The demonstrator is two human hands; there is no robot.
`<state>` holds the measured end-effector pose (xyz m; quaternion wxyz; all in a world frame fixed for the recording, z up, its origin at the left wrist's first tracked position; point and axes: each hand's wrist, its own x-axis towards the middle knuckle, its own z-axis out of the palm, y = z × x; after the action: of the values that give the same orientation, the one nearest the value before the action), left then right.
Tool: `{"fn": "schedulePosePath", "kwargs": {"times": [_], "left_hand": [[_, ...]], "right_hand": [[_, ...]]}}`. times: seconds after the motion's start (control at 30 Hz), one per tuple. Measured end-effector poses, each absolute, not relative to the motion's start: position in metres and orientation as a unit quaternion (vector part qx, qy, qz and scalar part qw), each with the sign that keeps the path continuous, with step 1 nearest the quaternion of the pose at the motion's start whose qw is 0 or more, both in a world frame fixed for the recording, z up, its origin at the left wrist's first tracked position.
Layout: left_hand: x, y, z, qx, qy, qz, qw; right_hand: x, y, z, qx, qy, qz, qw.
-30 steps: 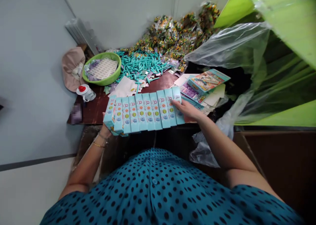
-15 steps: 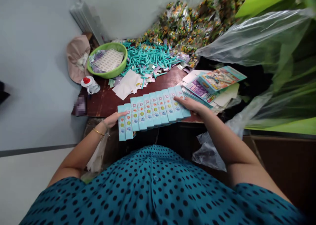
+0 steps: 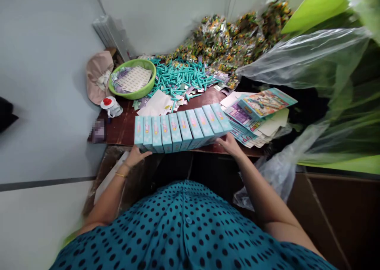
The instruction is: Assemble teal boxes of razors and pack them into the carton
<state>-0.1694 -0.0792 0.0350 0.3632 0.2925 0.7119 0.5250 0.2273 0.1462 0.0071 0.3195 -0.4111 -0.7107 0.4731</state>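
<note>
A row of several light-blue boxes, pressed side by side, is held between my two hands over the table's front edge. Narrow sides with small red and yellow print face up. My left hand grips the row's left end from below, its thumb along the lower edge. At the right end, my right hand clasps the last box, with some fingers hidden beneath. Right of the row lies a pile of flat printed cartons, and on it a colourful printed box.
Turquoise plastic sticks heap at the back, beside a green basin of packets. Bags of orange-and-green pieces line the wall. A lidded mug stands left; clear plastic sheeting hangs right.
The row of boxes has been turned over: sides with small coloured icons faced up before, and printed narrow sides face up now. Both hands have shifted from its top to its lower edge.
</note>
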Motion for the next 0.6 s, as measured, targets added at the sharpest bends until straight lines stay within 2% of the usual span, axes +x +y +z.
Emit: {"fn": "schedulePosePath", "kwargs": {"times": [0.17,0.3,0.43,0.6], "left_hand": [[-0.174,-0.079,-0.010,0.350,0.753,0.477,0.288],[-0.176,-0.076,-0.010,0.332,0.756,0.473,0.308],[-0.177,-0.075,-0.008,0.331,0.742,0.523,0.257],[-0.160,-0.052,-0.013,0.357,0.728,0.526,0.257]], "right_hand": [[0.218,0.147,-0.007,-0.405,-0.714,0.480,0.310],[0.204,0.154,0.013,-0.419,-0.679,0.512,0.319],[0.162,0.173,0.033,-0.382,-0.647,0.544,0.374],[0.131,0.254,0.047,-0.340,-0.633,0.552,0.424]]}}
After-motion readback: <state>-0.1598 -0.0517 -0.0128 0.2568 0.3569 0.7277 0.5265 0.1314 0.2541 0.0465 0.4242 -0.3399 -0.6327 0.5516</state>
